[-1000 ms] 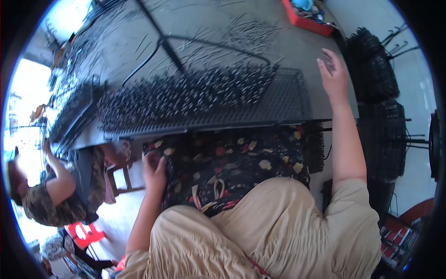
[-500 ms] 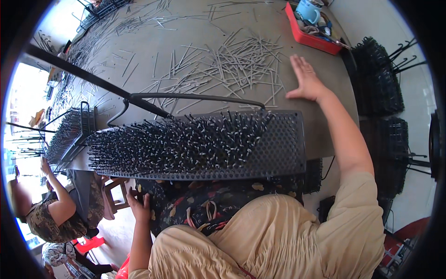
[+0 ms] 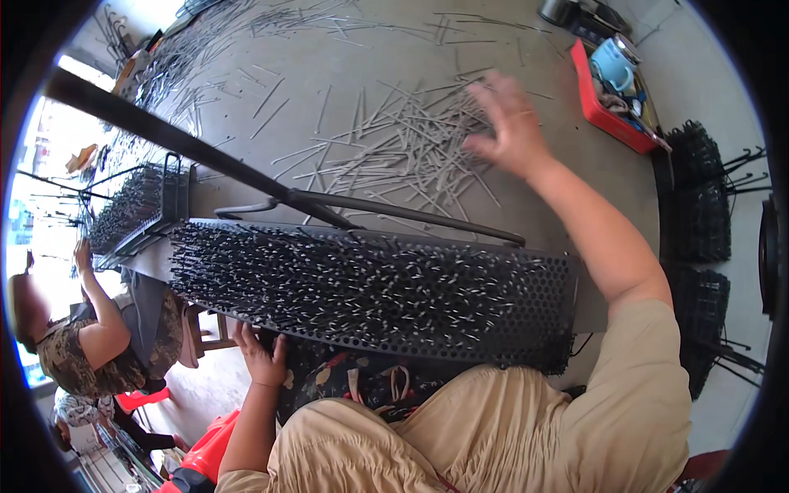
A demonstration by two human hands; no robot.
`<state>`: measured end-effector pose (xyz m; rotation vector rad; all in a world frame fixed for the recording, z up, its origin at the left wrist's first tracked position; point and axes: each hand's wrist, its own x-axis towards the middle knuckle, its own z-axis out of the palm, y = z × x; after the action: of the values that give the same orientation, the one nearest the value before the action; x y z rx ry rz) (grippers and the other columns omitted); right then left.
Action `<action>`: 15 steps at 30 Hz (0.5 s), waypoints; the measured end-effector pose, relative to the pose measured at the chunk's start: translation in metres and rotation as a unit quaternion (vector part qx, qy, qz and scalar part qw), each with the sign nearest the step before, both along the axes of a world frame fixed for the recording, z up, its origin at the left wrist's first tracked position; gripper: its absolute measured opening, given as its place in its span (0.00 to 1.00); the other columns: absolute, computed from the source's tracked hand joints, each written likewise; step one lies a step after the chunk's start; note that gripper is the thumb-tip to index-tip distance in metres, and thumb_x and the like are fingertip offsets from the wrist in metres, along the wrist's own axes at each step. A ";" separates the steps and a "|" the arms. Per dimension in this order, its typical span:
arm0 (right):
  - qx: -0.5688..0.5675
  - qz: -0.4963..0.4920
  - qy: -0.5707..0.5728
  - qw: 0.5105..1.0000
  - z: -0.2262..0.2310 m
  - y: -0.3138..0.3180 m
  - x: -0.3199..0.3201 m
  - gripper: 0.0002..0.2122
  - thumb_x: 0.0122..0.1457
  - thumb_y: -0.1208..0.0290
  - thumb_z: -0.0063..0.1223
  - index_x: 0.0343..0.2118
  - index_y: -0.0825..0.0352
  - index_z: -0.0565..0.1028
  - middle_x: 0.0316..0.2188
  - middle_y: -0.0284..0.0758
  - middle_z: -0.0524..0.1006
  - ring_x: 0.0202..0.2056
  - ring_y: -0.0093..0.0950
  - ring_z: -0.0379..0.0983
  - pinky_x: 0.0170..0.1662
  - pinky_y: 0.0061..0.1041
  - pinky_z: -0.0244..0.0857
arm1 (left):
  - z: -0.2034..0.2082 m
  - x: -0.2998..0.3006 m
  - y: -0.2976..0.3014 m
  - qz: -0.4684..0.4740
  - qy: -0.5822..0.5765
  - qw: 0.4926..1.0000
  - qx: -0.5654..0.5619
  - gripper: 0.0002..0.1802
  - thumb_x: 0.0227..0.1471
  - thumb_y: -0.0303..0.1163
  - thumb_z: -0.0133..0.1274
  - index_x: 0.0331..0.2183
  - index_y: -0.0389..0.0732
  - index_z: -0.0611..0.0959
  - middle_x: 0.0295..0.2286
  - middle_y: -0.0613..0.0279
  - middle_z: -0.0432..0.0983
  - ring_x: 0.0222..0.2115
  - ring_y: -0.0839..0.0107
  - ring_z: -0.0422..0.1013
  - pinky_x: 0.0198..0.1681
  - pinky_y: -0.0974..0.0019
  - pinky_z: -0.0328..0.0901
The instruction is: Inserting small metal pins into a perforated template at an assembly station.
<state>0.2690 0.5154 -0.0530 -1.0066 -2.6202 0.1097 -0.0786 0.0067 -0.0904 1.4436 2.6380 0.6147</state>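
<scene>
A long black perforated rack [image 3: 538,306] lies across in front of me, its holes densely filled with short upright rods [image 3: 345,283]; the right end shows bare holes. A black bar handle [image 3: 411,215] runs along its far side. Beyond it on the table lies a loose heap of thin grey rods [image 3: 411,140]. My right hand [image 3: 514,123] is over the heap's right side, slightly blurred, fingers spread and nothing visible in them. My left hand [image 3: 261,361] is at the rack's near edge, fingers apart and pointing up. Whether it touches the rack I cannot tell.
A red tray [image 3: 604,111] with a blue mug [image 3: 615,64] and tools stands at the far right. More rods cover the grey table [image 3: 271,156] far left. A co-worker [image 3: 107,329] sits left beside another filled rack [image 3: 136,205]. Black racks [image 3: 699,197] hang at right.
My right hand has moved left from beside the rod heap to over its right side. The view has shifted, and the rack now slants more down to the right.
</scene>
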 end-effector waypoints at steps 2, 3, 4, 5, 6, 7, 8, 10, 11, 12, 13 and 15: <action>0.043 -0.077 0.074 0.993 -0.005 0.042 0.003 0.44 0.52 0.33 0.50 0.69 0.47 0.48 0.70 0.40 0.43 0.69 0.46 0.35 0.67 0.53 0.33 | 0.008 0.007 0.011 0.000 -0.019 1.000 -0.008 0.44 0.45 0.43 0.61 0.56 0.32 0.60 0.56 0.39 0.53 0.49 0.45 0.61 0.52 0.53 0.60; -0.033 -0.193 0.024 0.980 -0.004 0.059 -0.001 0.43 0.53 0.31 0.46 0.68 0.47 0.50 0.70 0.41 0.44 0.69 0.47 0.35 0.67 0.52 0.32 | 0.011 0.009 0.014 -0.003 -0.037 0.999 -0.016 0.44 0.45 0.43 0.61 0.56 0.31 0.60 0.56 0.39 0.53 0.49 0.44 0.61 0.52 0.53 0.60; -0.108 -0.306 -0.028 0.946 -0.007 0.069 -0.005 0.42 0.54 0.29 0.41 0.68 0.48 0.52 0.69 0.41 0.45 0.69 0.48 0.35 0.67 0.51 0.30 | 0.013 0.009 0.013 0.005 -0.038 0.998 -0.051 0.43 0.45 0.43 0.60 0.56 0.31 0.60 0.54 0.37 0.56 0.50 0.42 0.61 0.53 0.51 0.59; -0.108 -0.298 -0.027 0.948 -0.006 0.069 -0.021 0.42 0.54 0.29 0.41 0.68 0.48 0.52 0.69 0.41 0.45 0.69 0.48 0.35 0.67 0.51 0.30 | 0.011 0.007 0.011 0.013 -0.038 0.998 -0.051 0.43 0.45 0.43 0.60 0.56 0.31 0.60 0.54 0.37 0.56 0.50 0.42 0.61 0.53 0.51 0.59; -0.105 -0.275 -0.069 0.953 -0.002 0.065 -0.042 0.42 0.54 0.28 0.38 0.68 0.48 0.53 0.69 0.41 0.45 0.69 0.49 0.35 0.68 0.51 0.29 | 0.010 0.005 0.011 -0.006 -0.025 0.998 -0.052 0.42 0.45 0.43 0.60 0.55 0.31 0.61 0.53 0.36 0.58 0.50 0.41 0.61 0.54 0.50 0.58; -0.100 -0.252 -0.110 0.956 0.002 0.061 -0.061 0.42 0.54 0.27 0.35 0.68 0.48 0.53 0.69 0.40 0.46 0.69 0.50 0.35 0.68 0.51 0.27 | 0.009 0.004 0.012 -0.025 -0.013 0.998 -0.052 0.41 0.46 0.42 0.60 0.55 0.31 0.62 0.52 0.36 0.59 0.50 0.40 0.61 0.54 0.49 0.58; -0.105 -0.225 -0.120 0.961 0.004 0.061 -0.076 0.42 0.54 0.27 0.35 0.68 0.48 0.53 0.70 0.41 0.45 0.69 0.49 0.34 0.68 0.51 0.27 | 0.015 0.007 0.021 -0.032 -0.048 0.998 -0.035 0.39 0.46 0.42 0.59 0.53 0.31 0.64 0.51 0.36 0.61 0.51 0.39 0.61 0.55 0.47 0.57; -0.113 -0.182 -0.130 0.968 0.000 0.060 -0.104 0.42 0.54 0.27 0.35 0.68 0.47 0.52 0.70 0.41 0.44 0.69 0.49 0.33 0.68 0.51 0.27 | 0.022 0.011 0.029 -0.025 -0.062 0.997 -0.041 0.39 0.46 0.43 0.59 0.53 0.31 0.64 0.51 0.36 0.61 0.51 0.39 0.60 0.56 0.47 0.56; -0.122 -0.144 -0.140 0.972 0.000 0.057 -0.119 0.42 0.54 0.27 0.35 0.68 0.46 0.52 0.70 0.40 0.44 0.69 0.49 0.33 0.67 0.50 0.27 | 0.024 0.012 0.030 -0.023 -0.076 0.996 -0.048 0.39 0.46 0.43 0.59 0.53 0.31 0.65 0.51 0.36 0.61 0.51 0.39 0.60 0.56 0.47 0.56; -0.141 -0.105 -0.150 0.973 0.003 0.048 -0.136 0.42 0.54 0.27 0.36 0.68 0.48 0.52 0.70 0.41 0.42 0.70 0.48 0.30 0.67 0.52 0.28 | 0.023 0.012 0.026 -0.021 -0.067 0.996 -0.052 0.40 0.45 0.42 0.59 0.54 0.31 0.64 0.52 0.36 0.60 0.52 0.39 0.59 0.57 0.48 0.56; -0.140 -0.095 -0.148 0.974 0.004 0.037 -0.150 0.42 0.54 0.27 0.36 0.68 0.48 0.52 0.70 0.41 0.42 0.70 0.48 0.30 0.67 0.52 0.28 | 0.024 0.013 0.023 -0.011 -0.065 0.997 -0.051 0.40 0.45 0.42 0.59 0.54 0.31 0.64 0.52 0.36 0.60 0.52 0.39 0.59 0.57 0.48 0.56; -0.132 -0.083 -0.122 0.980 0.011 0.011 -0.173 0.43 0.53 0.28 0.39 0.68 0.48 0.50 0.71 0.39 0.38 0.69 0.49 0.26 0.67 0.55 0.27 | 0.026 0.017 0.020 -0.002 -0.042 0.999 -0.035 0.39 0.45 0.42 0.60 0.54 0.32 0.65 0.53 0.36 0.59 0.53 0.39 0.59 0.58 0.50 0.56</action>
<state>0.0957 0.5264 -0.0421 -1.4068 -2.7755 0.3207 -0.0617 0.0266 -0.0645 1.3721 2.5659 0.5648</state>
